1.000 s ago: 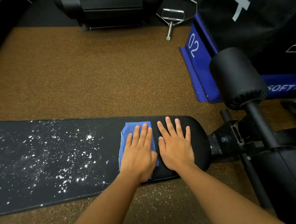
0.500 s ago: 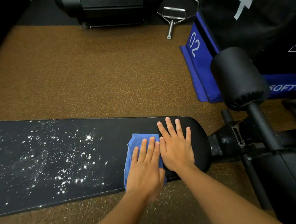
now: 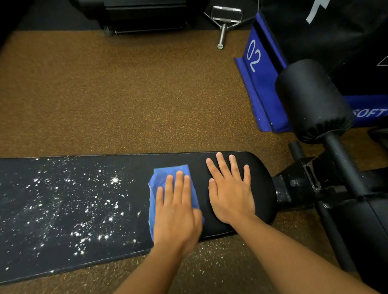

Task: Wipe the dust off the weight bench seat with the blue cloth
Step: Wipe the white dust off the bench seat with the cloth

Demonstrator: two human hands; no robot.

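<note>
Item: weight bench seat [image 3: 237, 225], black padded, long axis running left to right across the view, rounded end at the right beside the frame joint [image 3: 303, 186].

Item: blue cloth [image 3: 167, 173], 1 piece, folded, lying flat on the seat toward its right end, under the left hand [image 3: 176, 210]. That hand lay flat with fingers straight and together, pressing the cloth down rather than clutching it.

Item: right hand [image 3: 232, 189], flat on bare pad just right of the cloth, fingers spread and straight, holding nothing; judged to be bracing the bench.

Item: dust [image 3: 79, 209], white specks scattered over the left stretch of the seat, nearest specks just left of the cloth's edge. The pad under and right of both hands looked clean. Some specks also lay on the floor [image 3: 118, 94] below the near edge.

Relation governing the next stroke: the remaining dust lay wholly to the left of both hands, along the seat's length. The left hand, already on the cloth, was the nearer of the 2; the stroke would likely run leftward.
</note>
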